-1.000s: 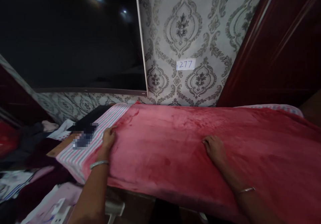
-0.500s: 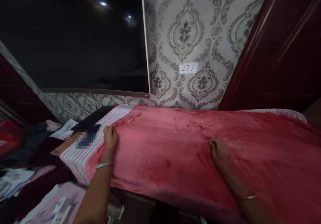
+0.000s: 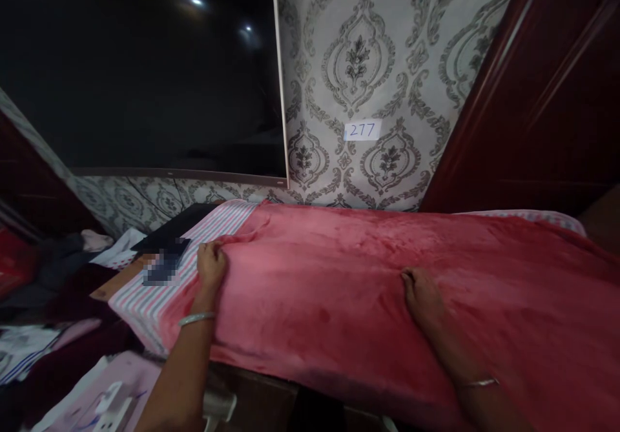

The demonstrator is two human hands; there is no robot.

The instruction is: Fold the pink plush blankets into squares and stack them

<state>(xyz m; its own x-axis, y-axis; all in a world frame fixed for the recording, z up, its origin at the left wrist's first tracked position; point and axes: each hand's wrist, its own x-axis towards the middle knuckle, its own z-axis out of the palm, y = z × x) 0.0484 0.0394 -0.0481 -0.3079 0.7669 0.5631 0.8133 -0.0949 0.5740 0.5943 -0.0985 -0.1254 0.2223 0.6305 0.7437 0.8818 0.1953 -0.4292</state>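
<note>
A red plush blanket (image 3: 310, 290) lies spread over a long surface, with slight creases and darker brushed patches. My left hand (image 3: 212, 265), with a pale bangle at the wrist, is closed on the blanket's left edge. Farther right, my right hand (image 3: 423, 298) rests on the middle of the blanket, its fingers curled in a pinch on the fabric. A thin metal bangle circles that wrist. Beneath the blanket, a striped cloth (image 3: 159, 290) shows at the left end, and more of it peeks out at the far right.
A large dark television (image 3: 159, 77) hangs on the patterned wall, beside a paper label (image 3: 362, 130) reading 277. At left are a black flat object (image 3: 169, 225), piled clothes (image 3: 82, 322) and a white power strip (image 3: 113, 409). A dark red door (image 3: 523, 115) stands at right.
The view has shifted slightly. Both hands keep almost the same place and grip on the blanket, which looks unchanged.
</note>
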